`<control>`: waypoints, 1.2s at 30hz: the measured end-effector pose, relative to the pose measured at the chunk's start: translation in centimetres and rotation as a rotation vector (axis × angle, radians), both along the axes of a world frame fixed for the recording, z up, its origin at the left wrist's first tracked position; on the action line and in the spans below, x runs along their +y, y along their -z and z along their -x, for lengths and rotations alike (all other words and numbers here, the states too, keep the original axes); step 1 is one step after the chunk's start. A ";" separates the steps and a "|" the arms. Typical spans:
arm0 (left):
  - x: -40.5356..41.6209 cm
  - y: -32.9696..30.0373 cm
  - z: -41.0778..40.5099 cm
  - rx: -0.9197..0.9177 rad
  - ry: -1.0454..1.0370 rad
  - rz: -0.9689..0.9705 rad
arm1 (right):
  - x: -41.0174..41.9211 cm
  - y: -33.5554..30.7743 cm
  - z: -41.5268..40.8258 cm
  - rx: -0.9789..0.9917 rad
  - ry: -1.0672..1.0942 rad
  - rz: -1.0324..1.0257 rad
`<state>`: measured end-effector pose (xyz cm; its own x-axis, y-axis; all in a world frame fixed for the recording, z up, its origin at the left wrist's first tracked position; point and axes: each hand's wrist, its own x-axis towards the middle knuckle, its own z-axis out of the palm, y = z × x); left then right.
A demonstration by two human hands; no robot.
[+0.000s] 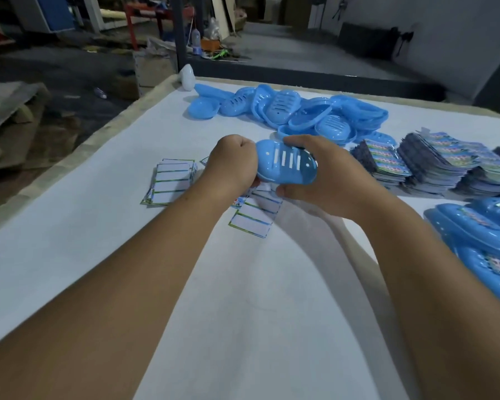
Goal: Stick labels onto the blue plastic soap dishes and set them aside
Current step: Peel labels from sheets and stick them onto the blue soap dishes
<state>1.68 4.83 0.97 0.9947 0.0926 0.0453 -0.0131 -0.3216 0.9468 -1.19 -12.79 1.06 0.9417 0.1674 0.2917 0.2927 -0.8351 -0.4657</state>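
Far left on the white table (pixel 70 226): a stack of used label sheets (pixel 171 181), blanks only. My left hand (pixel 233 164) is above the table just right of that stack, fingers curled tight at the left end of a blue soap dish (pixel 286 163); can't tell if they pinch the dish or a label. More peeled sheets (pixel 256 216) lie under both hands. The dish is held off the table, slotted bottom facing me. My right hand (pixel 319 176) grips it, fingers over the far edge, thumb under the near edge. Behind: a pile of bare dishes (pixel 295 111). Right: stacks of printed label sheets (pixel 433 163). Far right: labelled dishes (pixel 479 235), overlapping.
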 end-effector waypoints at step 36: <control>3.2 -1.7 0.7 -0.198 -0.036 -0.004 | 1.2 -0.1 0.3 0.072 0.038 -0.392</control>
<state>0.99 8.00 2.70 0.9623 0.1274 0.2401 -0.1874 -0.3288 0.9256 -1.50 -11.56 1.19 0.9655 0.0216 0.2594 0.2201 -0.5993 -0.7696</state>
